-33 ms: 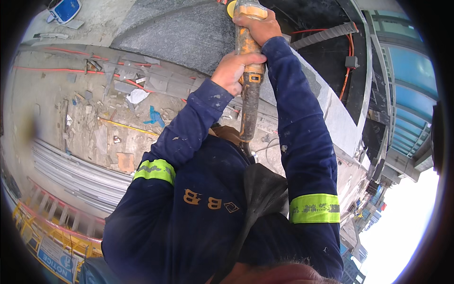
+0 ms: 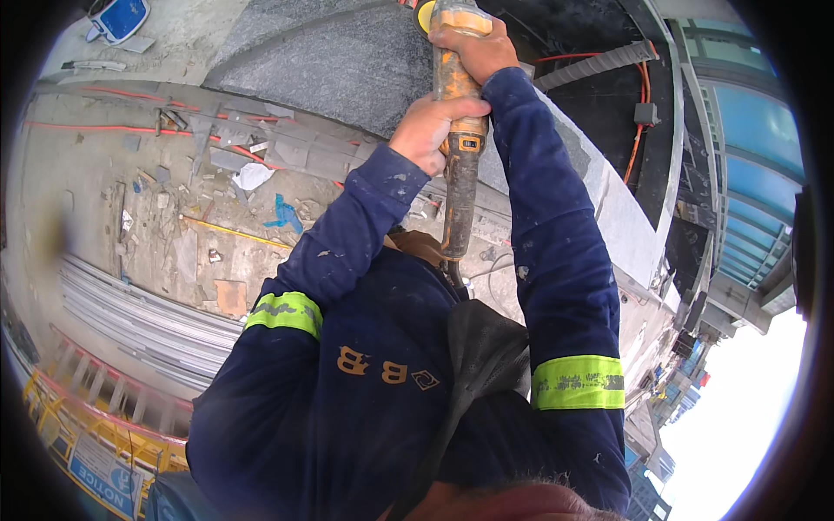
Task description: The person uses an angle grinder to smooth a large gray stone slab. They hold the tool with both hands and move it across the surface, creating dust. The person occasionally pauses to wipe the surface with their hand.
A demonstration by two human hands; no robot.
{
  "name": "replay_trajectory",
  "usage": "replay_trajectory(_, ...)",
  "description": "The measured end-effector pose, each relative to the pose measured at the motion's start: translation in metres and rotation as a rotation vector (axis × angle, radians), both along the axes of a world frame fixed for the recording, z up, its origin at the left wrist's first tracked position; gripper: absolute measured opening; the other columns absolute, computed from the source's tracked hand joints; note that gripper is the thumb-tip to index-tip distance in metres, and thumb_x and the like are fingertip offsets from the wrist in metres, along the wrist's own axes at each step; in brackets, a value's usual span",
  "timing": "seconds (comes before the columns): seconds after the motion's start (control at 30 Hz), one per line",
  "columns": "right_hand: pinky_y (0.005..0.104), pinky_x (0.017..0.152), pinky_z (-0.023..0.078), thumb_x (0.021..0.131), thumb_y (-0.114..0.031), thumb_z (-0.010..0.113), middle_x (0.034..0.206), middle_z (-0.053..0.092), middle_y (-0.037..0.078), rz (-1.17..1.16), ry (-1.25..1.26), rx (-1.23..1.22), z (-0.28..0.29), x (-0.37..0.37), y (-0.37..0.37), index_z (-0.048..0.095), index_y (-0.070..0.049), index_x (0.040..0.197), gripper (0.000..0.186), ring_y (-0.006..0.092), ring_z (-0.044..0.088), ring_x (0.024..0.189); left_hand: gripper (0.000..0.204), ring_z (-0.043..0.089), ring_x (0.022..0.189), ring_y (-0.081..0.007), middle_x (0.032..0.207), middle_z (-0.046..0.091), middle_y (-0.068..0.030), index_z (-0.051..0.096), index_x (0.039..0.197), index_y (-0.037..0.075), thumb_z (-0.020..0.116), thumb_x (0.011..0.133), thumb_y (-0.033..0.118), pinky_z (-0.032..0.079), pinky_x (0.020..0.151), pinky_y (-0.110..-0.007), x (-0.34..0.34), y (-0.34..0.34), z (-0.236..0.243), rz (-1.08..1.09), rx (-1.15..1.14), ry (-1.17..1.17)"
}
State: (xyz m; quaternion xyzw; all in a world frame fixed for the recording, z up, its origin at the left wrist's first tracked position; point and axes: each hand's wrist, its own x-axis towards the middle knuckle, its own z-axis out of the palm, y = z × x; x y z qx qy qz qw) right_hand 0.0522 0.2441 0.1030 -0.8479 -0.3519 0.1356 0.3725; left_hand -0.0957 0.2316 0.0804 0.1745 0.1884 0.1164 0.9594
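Observation:
I hold a worn yellow-and-black angle grinder (image 2: 459, 182) with both hands. Its body runs up the picture, and a cord leaves its lower end near my chest. My left hand (image 2: 423, 132) is wrapped round the middle of the body, thumb across it. Farther up, near the head, my right hand (image 2: 480, 54) grips the tool. A yellow disc (image 2: 425, 16) shows at the head, beside a grey stone slab (image 2: 321, 65); the top edge cuts off part of the head, so I cannot tell whether the disc touches the stone.
Orange cables (image 2: 113, 127) cross the dusty floor at left, among stone scraps and a blue rag (image 2: 283, 214). Long metal profiles (image 2: 148, 313) lie near a red ladder (image 2: 113, 382). A grey corrugated conduit (image 2: 591, 67) stands beyond my right arm.

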Motion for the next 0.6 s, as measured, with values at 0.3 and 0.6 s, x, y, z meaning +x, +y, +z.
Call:
replay_trajectory(0.3,0.0353,0.092,0.052,0.064,-0.045,0.086,0.118,0.064,0.02,-0.019,0.067,-0.133,0.01,0.006,-0.005,0.046,0.009,0.131,0.096,0.0277,0.066,0.105,0.026,0.067,0.069,-0.0218,0.087,0.067,-0.0094,0.06,0.105,0.0,0.071,0.085,0.012,0.057,0.06,-0.038,0.006,0.001,0.001,-0.002,0.007,0.025)
replay_trajectory(0.6,0.0351,0.092,0.052,0.064,-0.046,0.087,0.118,0.064,0.02,0.004,0.107,-0.115,0.006,0.01,0.0,0.045,0.01,0.131,0.096,0.0275,0.066,0.105,0.029,0.067,0.074,-0.019,0.087,0.067,-0.008,0.062,0.106,-0.001,0.074,0.081,0.006,0.055,0.065,-0.033,0.003,0.005,0.004,0.011,-0.053,0.026)
